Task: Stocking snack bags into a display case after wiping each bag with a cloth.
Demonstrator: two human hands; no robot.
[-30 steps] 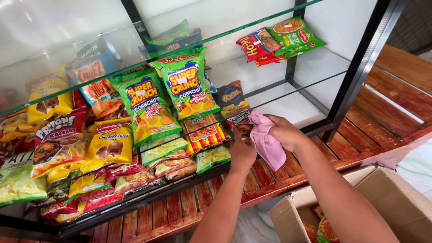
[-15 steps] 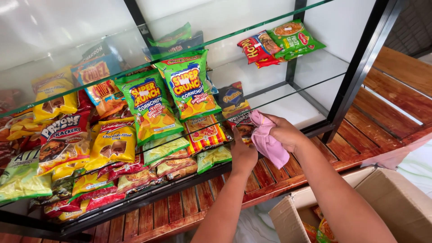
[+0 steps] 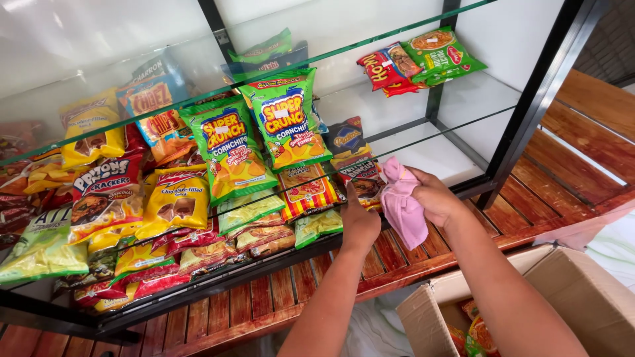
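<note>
- While the head camera looks down into a glass display case, the right hand [image 3: 436, 198] is closed around a bunched pink cloth [image 3: 401, 201], which sits at the front edge of the lower glass shelf [image 3: 440, 155], just beside the last row of snacks.
- The left hand [image 3: 359, 225] reaches in next to it, its back to the camera and its fingertips at a dark snack packet [image 3: 360, 177]. Whether it grips the packet or only touches it cannot be told, as the fingers are hidden.
- As a judgement, the step in hand is cleaning the shelf. The cloth is poised where the packets end and the bare glass begins, and the left hand steadies the stock.
- Working the cloth further would call for keeping that packet from sliding, and for clearing the black frame post [image 3: 529, 112] on the right.
- Green corn chip bags [image 3: 228, 155] stand tilted behind the packet, and red and green packets [image 3: 423, 59] lie on the upper shelf.
- An open cardboard box [image 3: 582, 297] sits below the right forearm, beside the wooden slats [image 3: 264, 297].
- Against the frames half a second and a second ago, little differs. Both hands keep their places, the cloth stays bunched at the same shelf edge, and only the view has shifted slightly.
</note>
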